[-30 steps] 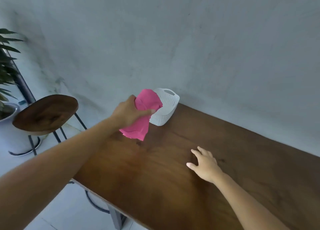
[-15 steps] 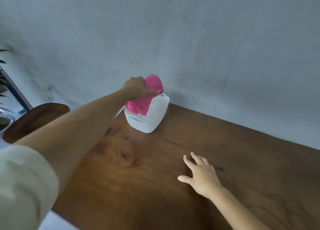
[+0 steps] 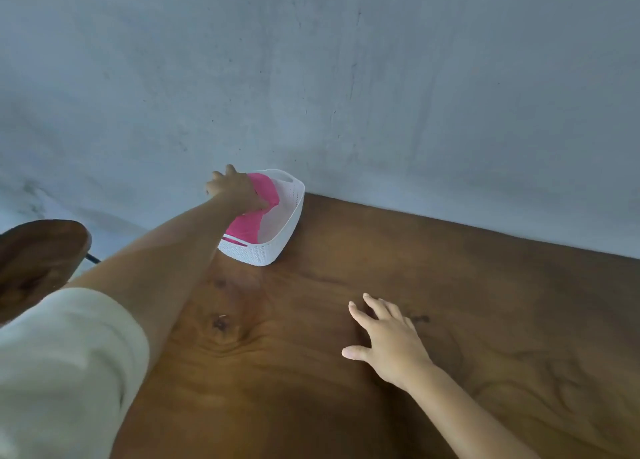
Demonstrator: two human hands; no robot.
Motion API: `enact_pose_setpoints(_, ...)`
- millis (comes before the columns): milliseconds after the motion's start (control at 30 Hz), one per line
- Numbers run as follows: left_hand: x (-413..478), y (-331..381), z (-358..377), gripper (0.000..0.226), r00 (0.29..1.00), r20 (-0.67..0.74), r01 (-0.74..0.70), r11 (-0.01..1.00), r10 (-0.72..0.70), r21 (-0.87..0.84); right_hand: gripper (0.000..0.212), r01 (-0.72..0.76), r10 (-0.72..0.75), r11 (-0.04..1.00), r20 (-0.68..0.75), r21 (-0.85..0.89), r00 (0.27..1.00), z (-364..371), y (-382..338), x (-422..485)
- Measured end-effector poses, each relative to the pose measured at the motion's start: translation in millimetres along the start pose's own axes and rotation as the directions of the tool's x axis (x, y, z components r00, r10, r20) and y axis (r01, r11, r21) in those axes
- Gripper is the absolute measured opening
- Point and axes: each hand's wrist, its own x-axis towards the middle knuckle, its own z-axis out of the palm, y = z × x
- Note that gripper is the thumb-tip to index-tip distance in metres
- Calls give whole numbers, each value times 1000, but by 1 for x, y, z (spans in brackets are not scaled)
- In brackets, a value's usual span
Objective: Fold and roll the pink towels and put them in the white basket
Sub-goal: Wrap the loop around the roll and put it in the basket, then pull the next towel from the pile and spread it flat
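L hand (image 3: 235, 190) is down in the white basket (image 3: 277, 251), gripping a rolled pink towel (image 3: 249, 223). Thumb lies across the roll's top and the other fingers bend over its far-left side, knuckles up, so the hand is closed round the fabric, not spread. Towel sits inside the basket along its left half, running from near wall to far wall. Its upper end bulges above the rim under the hand, and its lower end is down against the near wall, w/ a strip of pink showing thru the near handle slot (image 3: 235, 241). Can't tell if it's one roll or more in there. Right half of the basket's inside shows bare white. Basket stands on the wooden desk (image 3: 346, 406) at its far-left corner, far end close to the grey wall (image 3: 381, 78), set at a slant to the desk's back edge; far handle cutout (image 3: 287, 179) shows in the rim. L forearm (image 3: 166, 251) stretches from bottom-left across the desk's left edge to the basket, w/ a pale cream sleeve (image 3: 62, 372) on the upper arm. R hand (image 3: 391, 344) rests palm-down approx. mid-desk, well apart from the basket, fingers straight & slightly spread, thumb out to the left, holding nothing. R forearm (image 3: 467, 417) runs off toward bottom-right. Past the desk's left edge is a round dark-wood stool seat (image 3: 38, 261) w/ a thin black leg (image 3: 92, 258) just showing. Desk top is brown w/ strong grain & a dark knot (image 3: 220, 323) between L forearm & R hand.
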Motion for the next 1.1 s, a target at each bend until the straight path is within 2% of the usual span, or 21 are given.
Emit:
enact_pose_setpoints(167, 12, -6, 12, 91, 999, -5, -50, 998, 51, 23, 82, -42, 42, 999, 3, 14, 999, 0, -5, -2)
enact_pose_setpoints(333, 29, -14, 15, 86, 1000, -13, -28, 999, 27, -32, 83, -92, 91, 995, 16, 47, 996, 0, -11, -2)
enact_pose_setpoints(500, 39, -20, 24, 91, 1000, -9, 19, 990, -20, -139, 82, -143, 142, 988, 16, 59, 990, -1, -16, -5)
enact_pose_setpoints(633, 37, -21, 21, 93, 998, -64, -20, 986, 9, -163, 83, -188, 188, 981, 9, 48, 982, -6, -25, -6)
enact_pose_setpoints(733, 33, -19, 14, 76, 982, -163, -115, 989, 99, -90, 86, -246, 249, 966, -24, 85, 968, -6, -28, -10)
enact_pose_setpoints(833, 21, -12, 9, 62, 919, -284, -288, 958, 275, -4, 81, -287, 302, 943, -75, 167, 950, -1, -30, -16)
enact_pose_setpoints(967, -15, -5, 10, 49, 779, -424, -548, 830, 461, -105, 64, -287, 327, 934, -187, 212, 926, 15, -32, -32)
enact_pose_setpoints(1100, -66, 6, 22, 37, 686, -457, -693, 700, 566, -173, 57, -291, 349, 925, -241, 245, 906, 31, -30, -62)
